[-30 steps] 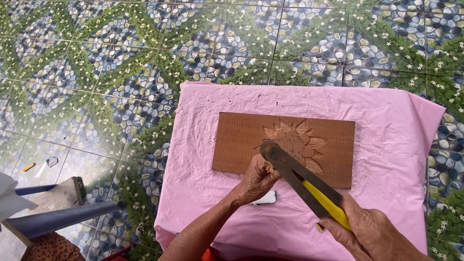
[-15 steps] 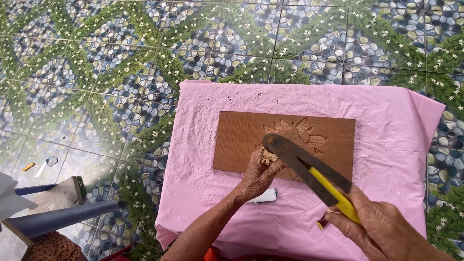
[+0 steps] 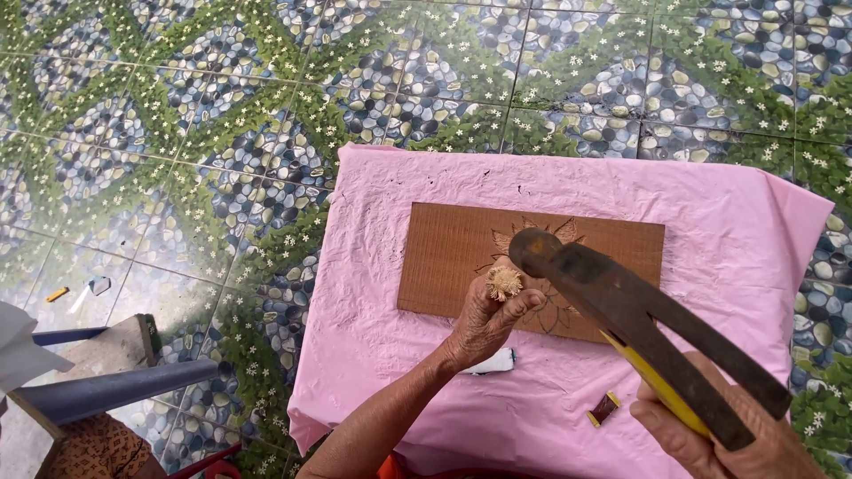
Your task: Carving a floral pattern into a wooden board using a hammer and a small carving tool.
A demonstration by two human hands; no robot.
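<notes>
Chisel (image 3: 504, 284) with frayed wooden butt stands near upright in left hand (image 3: 484, 326), grip clenched round shaft, tip hidden but seemingly planted on carved flower (image 3: 550, 266) of brown wooden board (image 3: 453, 257). Board lies flat on pink cloth (image 3: 382, 355) over low worktop, cloth cushioning and steadying it. Small white object (image 3: 495, 362) and tiny brown-yellow piece (image 3: 603, 408) rest nearby. Further right, right hand (image 3: 737, 439), grip grasping yellow handle, holds hammer (image 3: 621, 310) raised, head just beside chisel butt, poised above it.
</notes>
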